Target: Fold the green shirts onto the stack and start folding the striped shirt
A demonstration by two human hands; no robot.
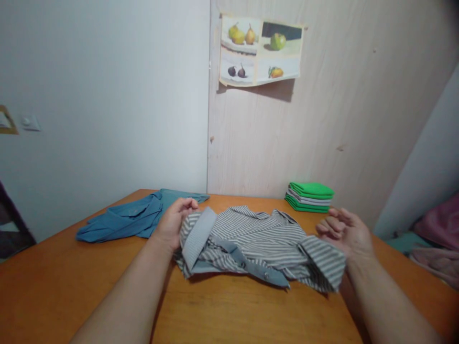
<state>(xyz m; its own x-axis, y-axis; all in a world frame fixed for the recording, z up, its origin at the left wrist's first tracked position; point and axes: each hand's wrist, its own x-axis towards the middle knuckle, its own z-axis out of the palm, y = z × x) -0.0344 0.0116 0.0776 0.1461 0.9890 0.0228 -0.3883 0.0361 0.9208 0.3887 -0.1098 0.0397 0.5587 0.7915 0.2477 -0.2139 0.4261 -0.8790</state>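
Observation:
A grey-and-white striped shirt (pixel 254 234) lies bunched on the table, its plain blue-grey buttoned band turned toward me. My left hand (pixel 177 222) is at its left end, fingers curled at a raised fold with a pale, finely striped band. At the other end, my right hand (pixel 346 234) has bent fingers beside a thick striped fold that stands up and overlaps the heel of the hand. The fingers' contact with the cloth there is partly hidden.
Blue clothing (pixel 125 217) lies loosely at the back left of the wooden table (pixel 251 315). A folded stack of green and grey cloth (pixel 310 197) sits at the back right. Behind the table is a wall with a fruit-picture poster (pixel 260 52). Pink fabric (pixel 439 224) appears beyond the right edge.

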